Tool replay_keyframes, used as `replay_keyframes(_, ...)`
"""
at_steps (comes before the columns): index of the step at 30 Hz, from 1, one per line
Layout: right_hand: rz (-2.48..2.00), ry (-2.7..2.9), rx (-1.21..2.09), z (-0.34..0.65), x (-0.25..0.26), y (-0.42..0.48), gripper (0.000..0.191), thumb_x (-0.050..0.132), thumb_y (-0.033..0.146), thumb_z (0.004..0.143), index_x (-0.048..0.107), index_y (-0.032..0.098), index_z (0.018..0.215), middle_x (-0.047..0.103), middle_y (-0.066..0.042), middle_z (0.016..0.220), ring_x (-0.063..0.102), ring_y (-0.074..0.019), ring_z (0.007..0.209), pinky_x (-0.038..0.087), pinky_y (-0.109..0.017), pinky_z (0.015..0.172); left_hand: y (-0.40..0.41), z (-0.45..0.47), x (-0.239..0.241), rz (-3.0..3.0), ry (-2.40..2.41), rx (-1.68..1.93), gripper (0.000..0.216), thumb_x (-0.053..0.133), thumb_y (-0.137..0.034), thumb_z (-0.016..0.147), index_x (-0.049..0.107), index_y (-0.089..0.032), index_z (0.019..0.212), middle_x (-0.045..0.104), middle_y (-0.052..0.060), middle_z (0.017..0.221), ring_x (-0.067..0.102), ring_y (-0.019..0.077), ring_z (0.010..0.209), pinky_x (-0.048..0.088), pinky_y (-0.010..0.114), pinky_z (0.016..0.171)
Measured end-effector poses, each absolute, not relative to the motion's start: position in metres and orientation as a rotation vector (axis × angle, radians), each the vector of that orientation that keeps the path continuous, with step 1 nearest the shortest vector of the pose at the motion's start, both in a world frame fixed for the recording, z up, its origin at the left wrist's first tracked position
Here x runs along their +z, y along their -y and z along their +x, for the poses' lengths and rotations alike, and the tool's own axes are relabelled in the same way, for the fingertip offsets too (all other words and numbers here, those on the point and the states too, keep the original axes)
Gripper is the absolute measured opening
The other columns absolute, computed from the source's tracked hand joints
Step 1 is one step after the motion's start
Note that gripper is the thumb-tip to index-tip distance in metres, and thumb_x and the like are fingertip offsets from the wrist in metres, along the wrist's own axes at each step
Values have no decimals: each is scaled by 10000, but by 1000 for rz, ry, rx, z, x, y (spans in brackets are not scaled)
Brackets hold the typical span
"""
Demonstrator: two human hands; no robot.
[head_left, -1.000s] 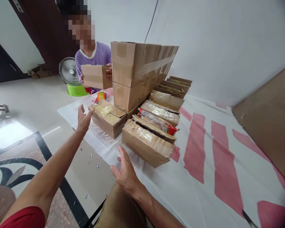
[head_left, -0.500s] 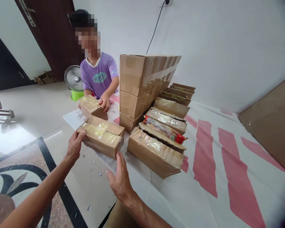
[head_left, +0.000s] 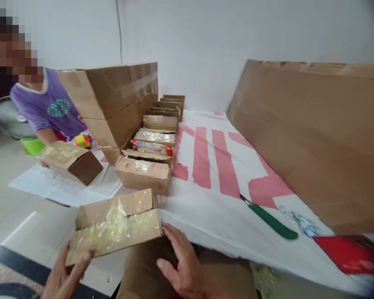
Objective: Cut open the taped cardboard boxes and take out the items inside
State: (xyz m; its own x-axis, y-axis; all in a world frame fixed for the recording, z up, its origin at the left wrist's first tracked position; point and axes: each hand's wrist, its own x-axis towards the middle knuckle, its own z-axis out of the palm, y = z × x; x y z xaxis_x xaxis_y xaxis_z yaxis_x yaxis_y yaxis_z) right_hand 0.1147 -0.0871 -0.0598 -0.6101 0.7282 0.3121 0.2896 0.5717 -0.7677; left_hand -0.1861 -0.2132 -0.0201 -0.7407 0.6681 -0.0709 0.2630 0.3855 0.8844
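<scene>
A taped cardboard box (head_left: 112,241) sits tilted at the table's near-left edge, in front of my lap. My left hand (head_left: 67,272) grips its near-left corner, thumb on top and fingers along the side. At the box's right end, the fingertips of my right hand (head_left: 183,265) touch the corner; its fingers are stretched and the thumb stands apart. Shiny clear tape covers the upper flaps. Just beyond is a row of narrow cardboard boxes, the nearest box (head_left: 143,172) taped shut. A red printed packet (head_left: 152,148) shows in the one behind.
A co-worker in a purple shirt (head_left: 59,108) is at the left with another taped box (head_left: 65,158) and a yellow tape dispenser (head_left: 83,141). Tall stacked cartons (head_left: 121,91) stand behind. To the right lie a green-handled knife (head_left: 271,220), a red phone-like object (head_left: 349,253) and a large cardboard panel (head_left: 314,145).
The view has swung right. Both hands have drawn the box nearer my lap and turned it. The co-worker's tape dispenser has come into sight.
</scene>
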Motion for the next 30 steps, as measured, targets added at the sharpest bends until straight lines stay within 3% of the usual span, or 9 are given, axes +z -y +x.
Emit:
replay_keyframes(2, -890, 2119, 766, 153, -47, 88, 679, 672, 264, 920, 466, 232, 1565, 596, -138, 1526, 593, -305, 1392, 513, -486, 1168, 206, -140, -9, 800, -2181, 1217, 690, 666, -751, 762, 604, -305, 1285, 781, 92, 1029, 740, 405, 960, 616, 489, 707)
replay_keyframes(7, -1129, 1923, 545, 235, -38, 88, 574, 619, 320, 971, 486, 234, 1522, 645, -142, 1440, 657, -302, 1292, 574, -452, 1078, 169, -37, 2, 861, -1913, 1274, 814, 708, -706, 777, 533, -202, 1391, 709, 165, 1309, 690, 382, 1177, 590, 468, 960)
replay_keyframes(11, -1383, 1641, 591, 277, -59, 76, 563, 625, 463, 949, 542, 220, 1450, 670, -145, 1376, 713, -303, 1135, 608, -438, 967, 122, 9, -5, 1025, -1668, 1280, 781, 653, -615, 886, 433, -182, 1498, 597, 183, 1466, 621, 335, 1295, 551, 431, 1019)
replay_keyframes(15, -1525, 1404, 750, 290, -85, 59, 661, 628, 596, 886, 557, 211, 1418, 646, -154, 1427, 675, -333, 1217, 592, -444, 961, 79, 33, -18, 1225, -1555, 1317, 725, 645, -554, 913, 431, -199, 1508, 541, 177, 1490, 582, 307, 1297, 534, 418, 988)
replay_keyframes(21, -1599, 1310, 789, 296, -101, 44, 751, 657, 692, 785, 581, 221, 1364, 673, -149, 1365, 699, -330, 1082, 588, -416, 836, 69, 14, -46, 1098, -1588, 1434, 647, 633, -559, 924, 486, -215, 1452, 555, 182, 1457, 577, 311, 1296, 523, 451, 1007)
replay_keyframes(25, -1600, 1351, 775, 304, -106, 25, 771, 728, 709, 696, 605, 208, 1270, 730, -132, 1156, 694, -348, 1053, 564, -445, 890, 59, -34, -56, 885, -1795, 1599, 856, 757, -613, 775, 459, -172, 1446, 542, 228, 1438, 591, 355, 1297, 538, 506, 1028)
replay_keyframes(30, -1493, 1371, 736, 302, -126, 4, 696, 791, 681, 650, 655, 211, 1145, 752, -147, 1162, 683, -381, 1134, 529, -525, 1013, 19, -69, -58, 691, -1895, 1682, 1141, 876, -505, 638, 312, -164, 1569, 346, 279, 1618, 520, 421, 1403, 538, 548, 1068)
